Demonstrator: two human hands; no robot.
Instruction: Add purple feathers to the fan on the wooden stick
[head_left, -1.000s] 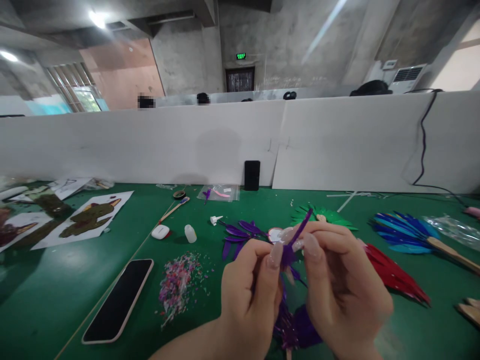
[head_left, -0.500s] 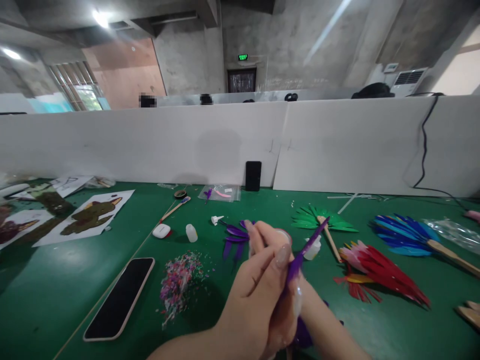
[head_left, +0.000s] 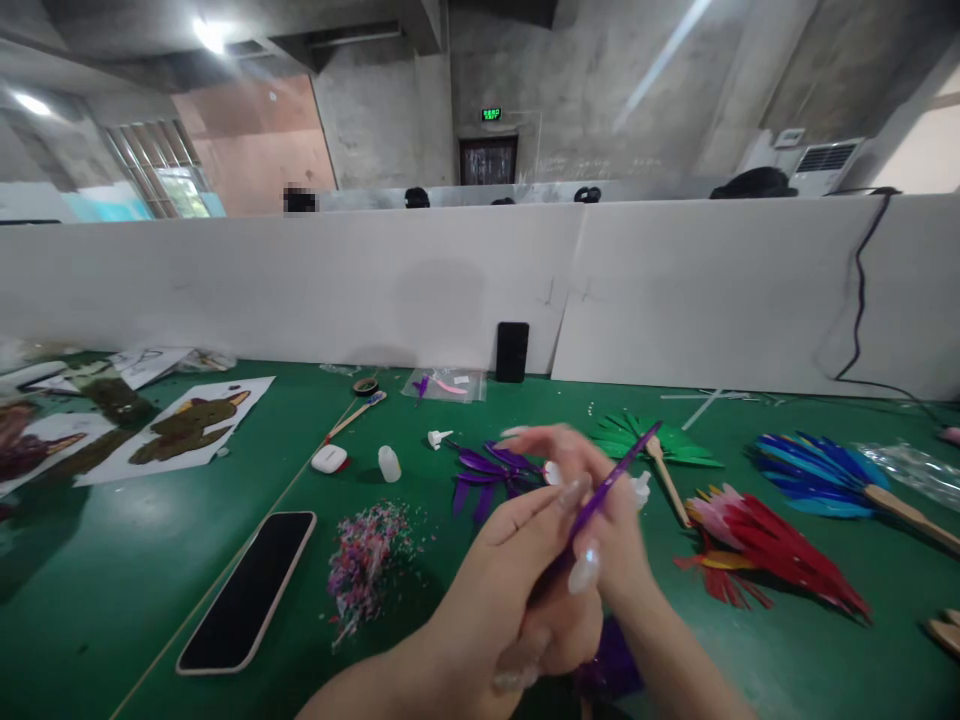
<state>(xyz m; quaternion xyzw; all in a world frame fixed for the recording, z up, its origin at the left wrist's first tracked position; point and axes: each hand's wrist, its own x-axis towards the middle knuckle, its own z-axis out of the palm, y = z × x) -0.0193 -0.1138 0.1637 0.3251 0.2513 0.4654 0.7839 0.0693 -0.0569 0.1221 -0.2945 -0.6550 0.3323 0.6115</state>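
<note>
A narrow purple strip (head_left: pixel 609 482) slants up to the right between my hands. My left hand (head_left: pixel 499 570) is wrapped round its lower part, thumb on top. My right hand (head_left: pixel 611 520) is against the strip from the right; its fingers reach left behind my left hand and are blurred, so its hold is unclear. Beyond the hands lies a fan of purple leaf-like pieces (head_left: pixel 491 470). Another purple piece (head_left: pixel 611 660) lies below my right wrist, partly hidden. A small white bottle (head_left: pixel 640 489) stands behind my right hand.
On the green table (head_left: pixel 300 620) are a phone (head_left: pixel 249 590), coloured scraps (head_left: pixel 367 565), a small bottle (head_left: pixel 389 464) and a white case (head_left: pixel 329 459). Green (head_left: pixel 645 440), blue (head_left: pixel 814 475) and red (head_left: pixel 787 545) fans lie right. A black phone (head_left: pixel 512 352) leans on the white partition (head_left: pixel 300 290).
My right hand's fingers have lifted and spread from their earlier bent pose. The purple strip now shows edge-on and thinner. The view has shifted slightly.
</note>
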